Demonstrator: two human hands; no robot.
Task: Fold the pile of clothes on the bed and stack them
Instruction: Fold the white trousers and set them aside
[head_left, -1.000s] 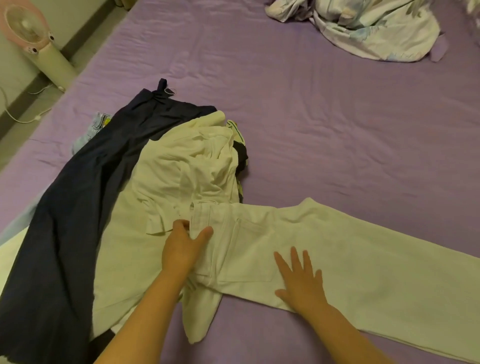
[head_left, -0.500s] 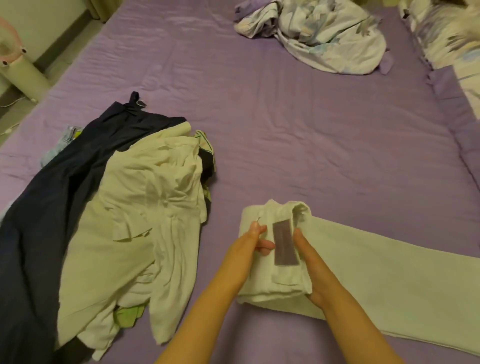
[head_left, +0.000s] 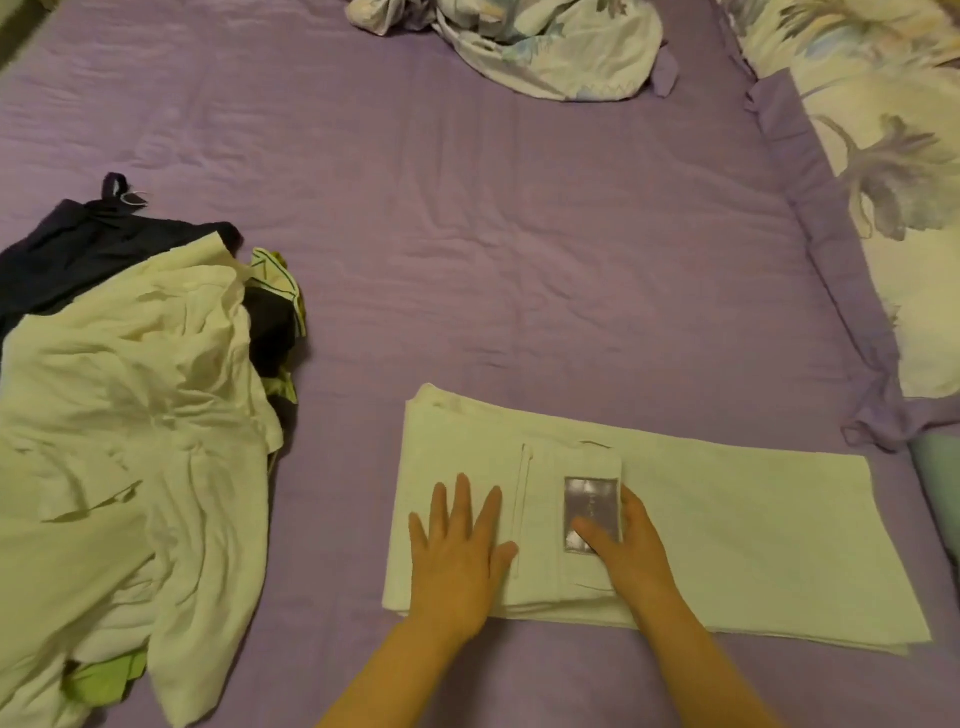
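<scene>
Here we press the white trousers (head_left: 701, 525) flat: left hand (head_left: 457, 551) spread, fingers released; right hand (head_left: 626, 551) pinning the waistband fold, smoothing outward.

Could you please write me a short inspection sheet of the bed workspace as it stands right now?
Surface: purple bedsheet, wrinkled.
Job's things: white trousers lie flat, partly folded, grey label facing up; unfolded pile at left, with a white garment over dark and green ones.
Clutter: crumpled floral bedding at the far edge; floral pillow at right.
Grippers: left hand rests flat on the folded end of the trousers; right hand rests by the label, its thumb on it; whether it grips the cloth cannot be told.
Cables: nothing seen.
Surroundings: pale green item at the right edge, unidentifiable.
</scene>
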